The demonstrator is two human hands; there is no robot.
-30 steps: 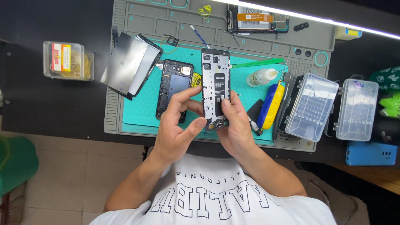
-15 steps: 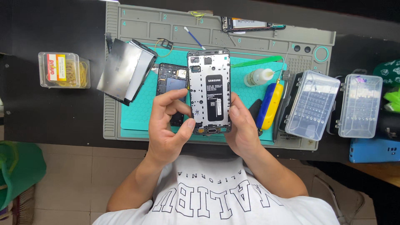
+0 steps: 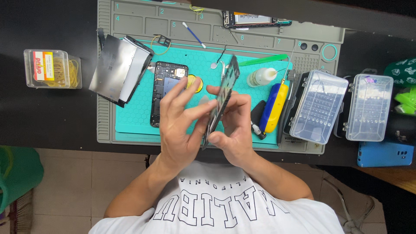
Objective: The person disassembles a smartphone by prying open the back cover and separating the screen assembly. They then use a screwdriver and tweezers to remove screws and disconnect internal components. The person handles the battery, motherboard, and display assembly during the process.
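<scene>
1. The left hand and right hand are gripping an opened phone body between them, fingers closed on its edges, turning it edge-on above the teal mat.
2. At 9 o'clock from the hands, a second dark phone frame is lying flat on the mat.
3. Disassembly looks well advanced: a detached screen panel is resting at 10 o'clock.
4. At 3 o'clock, a blue and yellow tool and clear bit cases are waiting on the worktop; reassembly appears not yet done.
</scene>
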